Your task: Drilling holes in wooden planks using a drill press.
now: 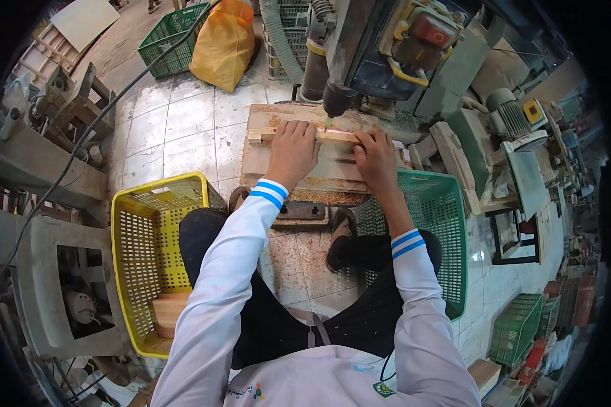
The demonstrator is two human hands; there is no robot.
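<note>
A narrow light wood strip (335,136) lies crosswise on the wooden work board (261,163) of a drill press. My left hand (294,150) is closed over the strip's left part, fingers pointing away from me. On its right end my right hand (376,154) grips with thumb and fingers. The drill chuck (337,100) hangs just above the strip, between my two hands. Its bit points down at the wood, and a bright patch of light falls there. Shavings are scattered along the board. My palms hide parts of the strip.
To my left stands a yellow crate (125,271) with wood blocks (170,312) in it; to my right, a green crate (455,251). A yellow sack (223,44) and another green crate (170,41) stand farther off. Beyond the right crate is a machine with a grey motor (507,112).
</note>
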